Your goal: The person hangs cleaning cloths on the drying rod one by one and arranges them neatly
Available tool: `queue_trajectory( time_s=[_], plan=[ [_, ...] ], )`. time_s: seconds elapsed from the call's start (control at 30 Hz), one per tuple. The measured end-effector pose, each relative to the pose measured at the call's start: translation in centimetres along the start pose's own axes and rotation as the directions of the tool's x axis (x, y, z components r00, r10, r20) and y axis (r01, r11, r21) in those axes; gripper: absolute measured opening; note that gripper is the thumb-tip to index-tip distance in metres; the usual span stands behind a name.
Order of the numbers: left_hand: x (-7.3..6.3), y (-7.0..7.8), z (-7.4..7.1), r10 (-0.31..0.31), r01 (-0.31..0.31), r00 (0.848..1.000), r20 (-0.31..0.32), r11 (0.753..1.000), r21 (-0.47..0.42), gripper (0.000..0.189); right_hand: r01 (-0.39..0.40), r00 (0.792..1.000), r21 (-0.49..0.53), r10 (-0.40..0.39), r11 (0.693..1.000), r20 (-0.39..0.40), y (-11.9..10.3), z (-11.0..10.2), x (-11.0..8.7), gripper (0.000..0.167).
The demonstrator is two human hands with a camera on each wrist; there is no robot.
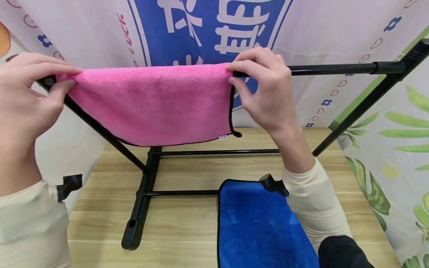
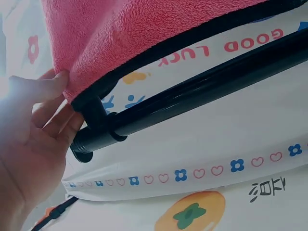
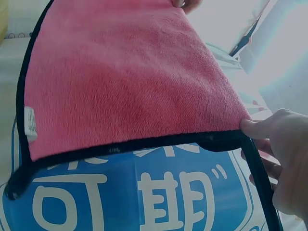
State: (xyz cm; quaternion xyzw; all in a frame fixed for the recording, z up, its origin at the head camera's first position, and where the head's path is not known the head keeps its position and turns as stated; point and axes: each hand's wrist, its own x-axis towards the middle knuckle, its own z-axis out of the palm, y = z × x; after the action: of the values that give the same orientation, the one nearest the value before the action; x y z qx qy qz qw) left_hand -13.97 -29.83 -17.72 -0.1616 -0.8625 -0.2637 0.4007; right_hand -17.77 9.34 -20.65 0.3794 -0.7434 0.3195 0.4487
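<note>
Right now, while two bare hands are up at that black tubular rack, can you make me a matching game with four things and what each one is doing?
Things:
1. Fluffy pink cloth with black edging
2. Plush blue cloth with black edging
3. Bare left hand
4. Bare right hand

Doing:
A. Pinches the pink cloth partway along the rack's top bar
B. Lies on the light wood-grain table
C. Pinches the pink cloth near the bar's end
D. Hangs over the bar

Pairs: 1-D, 2-B, 3-C, 4-A
</note>
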Motion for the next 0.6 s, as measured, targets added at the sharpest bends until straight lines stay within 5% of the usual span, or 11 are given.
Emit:
queue_trajectory(
  time_s=[0.37,0.6],
  plan=[
    [0.5,0.7,0.4,-0.056,0.049,0.998,-0.04,0.985,-0.166,0.018,-0.108,0.994,0.081,0.11,0.991,-0.014,-0.7,-0.4,0.6,0.011],
    [0.8,1.0,0.7,-0.076,0.07,0.996,-0.047,0.991,-0.116,0.02,-0.121,0.992,0.095,0.124,0.988,-0.029,-1.0,-0.4,1.0,0.009]
  ],
)
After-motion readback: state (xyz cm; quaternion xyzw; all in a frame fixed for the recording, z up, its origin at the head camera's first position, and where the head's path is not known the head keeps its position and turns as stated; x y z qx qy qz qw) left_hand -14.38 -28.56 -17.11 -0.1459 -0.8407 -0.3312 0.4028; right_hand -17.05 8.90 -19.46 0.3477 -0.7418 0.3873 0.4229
